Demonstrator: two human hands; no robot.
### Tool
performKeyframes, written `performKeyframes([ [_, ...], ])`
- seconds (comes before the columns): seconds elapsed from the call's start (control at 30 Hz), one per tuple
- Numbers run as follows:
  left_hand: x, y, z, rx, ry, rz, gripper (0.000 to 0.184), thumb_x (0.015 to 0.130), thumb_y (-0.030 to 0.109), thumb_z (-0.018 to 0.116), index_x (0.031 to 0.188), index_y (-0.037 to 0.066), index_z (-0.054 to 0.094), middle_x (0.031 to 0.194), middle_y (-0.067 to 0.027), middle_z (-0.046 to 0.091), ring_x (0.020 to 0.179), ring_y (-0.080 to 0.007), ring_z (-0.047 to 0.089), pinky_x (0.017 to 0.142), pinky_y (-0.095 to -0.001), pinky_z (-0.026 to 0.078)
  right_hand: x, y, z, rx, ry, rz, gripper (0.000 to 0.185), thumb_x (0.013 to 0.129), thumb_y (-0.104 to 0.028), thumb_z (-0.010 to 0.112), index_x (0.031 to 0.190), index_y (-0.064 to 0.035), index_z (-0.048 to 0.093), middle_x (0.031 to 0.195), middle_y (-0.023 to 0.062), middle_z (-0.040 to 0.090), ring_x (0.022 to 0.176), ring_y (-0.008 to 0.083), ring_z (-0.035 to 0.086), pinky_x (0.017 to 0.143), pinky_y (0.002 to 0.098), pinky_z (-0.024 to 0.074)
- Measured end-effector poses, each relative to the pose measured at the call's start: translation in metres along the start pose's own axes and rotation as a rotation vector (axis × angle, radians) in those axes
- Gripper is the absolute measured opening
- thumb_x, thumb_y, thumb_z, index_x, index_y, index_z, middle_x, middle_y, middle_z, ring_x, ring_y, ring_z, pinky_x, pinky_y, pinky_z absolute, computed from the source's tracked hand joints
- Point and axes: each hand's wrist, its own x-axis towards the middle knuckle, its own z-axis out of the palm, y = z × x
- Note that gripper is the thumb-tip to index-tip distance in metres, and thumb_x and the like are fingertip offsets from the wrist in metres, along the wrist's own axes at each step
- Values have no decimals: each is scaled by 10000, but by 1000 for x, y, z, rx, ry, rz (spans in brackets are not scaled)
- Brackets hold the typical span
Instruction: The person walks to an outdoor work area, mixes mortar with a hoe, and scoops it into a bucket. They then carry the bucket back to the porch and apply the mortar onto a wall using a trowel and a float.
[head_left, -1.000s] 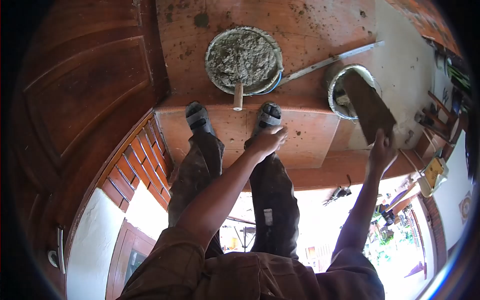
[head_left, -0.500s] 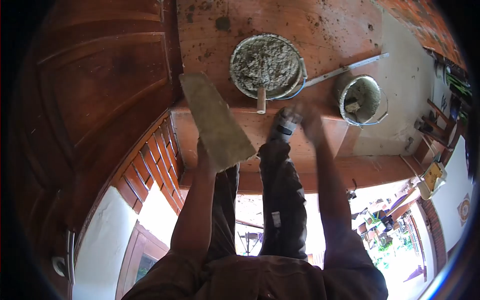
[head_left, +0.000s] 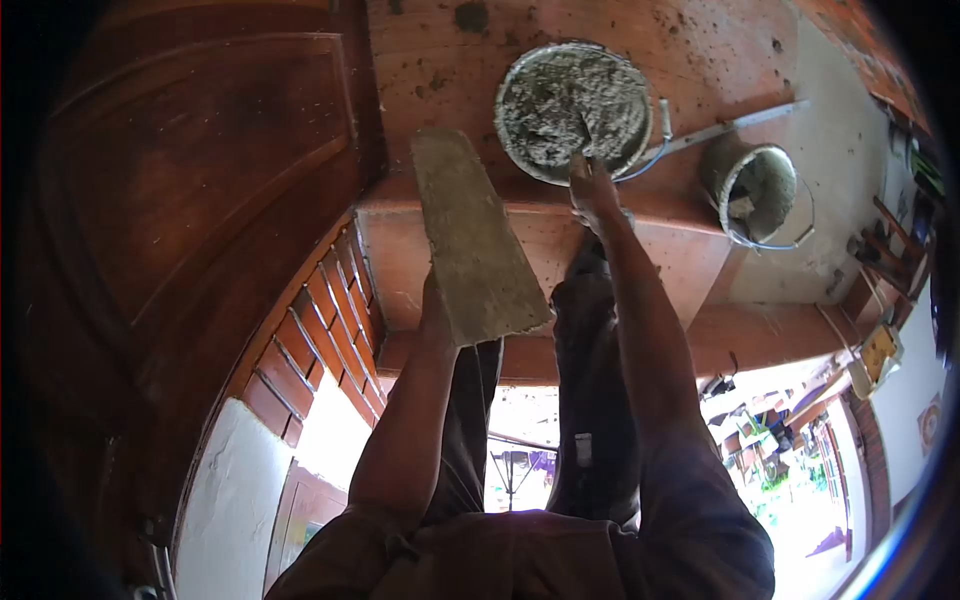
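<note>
My left hand (head_left: pixel 437 315) holds a flat, mortar-stained board (head_left: pixel 475 240) from beneath, and the board hides most of its fingers. The board is wider at its near end. My right hand (head_left: pixel 597 195) is closed round the wooden handle (head_left: pixel 578 165) of a tool at the near rim of a bucket. Grey wet mortar (head_left: pixel 570 100) fills that bucket (head_left: pixel 503 130), and the tool's blade is sunk in it out of sight.
A second bucket (head_left: pixel 720 180) with mortar-coated walls and a wire handle stands at the right. Behind it a long straight bar (head_left: pixel 740 122) lies on the spattered brown surface (head_left: pixel 440 60). A wooden door (head_left: pixel 210 180) stands at the left. My legs are below the step edge.
The board has passed from my right hand to my left and moved from the small bucket to the left side. My right hand has reached the tool handle and closed on it. The view has shifted.
</note>
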Motion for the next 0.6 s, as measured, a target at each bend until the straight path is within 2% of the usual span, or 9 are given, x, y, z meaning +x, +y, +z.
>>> performKeyframes([
  [0.1, 6, -1, 11, -97, -140, -96, 406, 944, 324, 484, 1253, 60, 490, 1141, -114, 583, 1000, -252, 605, 842, -393, 516, -87, -35, -68, 29, -125, 98, 525, 855, -376, 597, 1219, -11, 498, 931, 199, 620, 786, 206, 623, 658, 390, 514],
  [0.17, 15, -6, 1, -57, -87, -146, 378, 953, 301, 461, 1243, 61, 487, 1135, -115, 578, 996, -252, 601, 844, -396, 509, -103, -12, -113, -89, -168, 112, 493, 853, -359, 609, 1206, -28, 512, 892, 181, 635, 762, 212, 633, 659, 400, 515],
  [0.2, 17, -9, -2, -35, -54, -170, 364, 957, 290, 450, 1239, 61, 486, 1131, -115, 575, 994, -252, 598, 844, -397, 506, -100, 3, -128, -263, -149, 112, 471, 853, -332, 613, 1216, -48, 511, 880, 168, 643, 756, 231, 643, 650, 401, 520],
  [0.27, 13, -5, 18, 20, 9, -187, 384, 950, 287, 478, 1258, 59, 477, 1138, -109, 584, 1006, -251, 605, 850, -400, 515, -103, 3, -150, -547, -62, -151, 449, 857, -314, 590, 1239, -94, 501, 893, 176, 653, 785, 290, 649, 674, 409, 521],
  [0.33, 9, -1, 36, 96, 67, -193, 378, 953, 284, 466, 1259, 62, 469, 1124, -103, 583, 987, -240, 605, 835, -395, 514, -97, 12, -146, -677, 212, -355, 407, 841, -293, 565, 1226, -167, 519, 993, 194, 652, 892, 394, 629, 774, 458, 503],
  [0.43, 4, 5, 49, 211, 136, -203, 347, 967, 283, 416, 1236, 71, 470, 1084, -100, 574, 938, -215, 597, 796, -379, 501, -40, 11, -112, -502, 380, -169, 450, 826, -310, 572, 1249, -174, 501, 1040, 211, 638, 965, 405, 611, 841, 489, 473],
  [0.5, 6, 8, 58, 247, 144, -223, 344, 966, 288, 416, 1224, 71, 488, 1074, -101, 579, 939, -208, 595, 787, -374, 500, 18, 46, -54, -752, 273, -91, 425, 817, -249, 584, 1215, -105, 552, 1029, 216, 650, 1041, 403, 588, 861, 472, 465],
  [0.57, 7, 9, 67, 315, 152, -183, 349, 962, 298, 423, 1211, 67, 507, 1047, -102, 588, 932, -211, 599, 793, -373, 503, 59, 42, -5, -507, 322, -157, 347, 834, -263, 623, 1136, -94, 603, 793, 139, 671, 723, 324, 659, 645, 434, 522],
  [0.6, 8, 8, 66, 351, 163, -168, 352, 960, 302, 427, 1204, 65, 517, 1033, -102, 593, 928, -213, 602, 796, -372, 505, 56, 34, -3, -297, 231, -63, 365, 821, -299, 633, 1112, -80, 619, 808, 146, 674, 765, 307, 663, 680, 414, 518],
])
